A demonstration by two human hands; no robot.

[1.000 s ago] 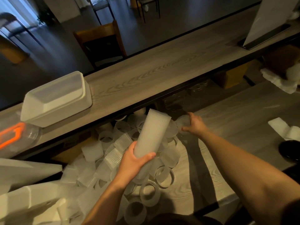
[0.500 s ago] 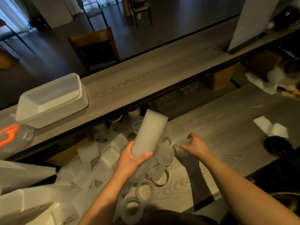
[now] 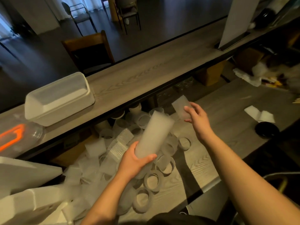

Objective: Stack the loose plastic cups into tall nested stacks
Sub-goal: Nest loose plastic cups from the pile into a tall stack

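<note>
My left hand [image 3: 134, 161] grips the lower end of a tall nested stack of translucent ribbed plastic cups [image 3: 154, 132], tilted up and to the right above the table. My right hand [image 3: 197, 118] holds a single translucent cup [image 3: 181, 106] in the air, just right of the stack's top end and apart from it. Several loose cups [image 3: 152, 180] lie scattered on the grey wood table [image 3: 219, 140] under and left of my hands, some on their sides, some with the open mouth up.
A raised wooden counter [image 3: 146, 73] runs behind the cups, bearing a white foam container [image 3: 58, 98] and a clear jug with an orange handle [image 3: 14, 138]. White foam boxes [image 3: 24, 176] sit at the lower left. A black bowl [image 3: 267, 131] and folded napkins [image 3: 259, 113] lie at right.
My right hand has picked a single cup off the table and lifted it up beside the top of the stack. My left hand keeps holding the stack in about the same place.
</note>
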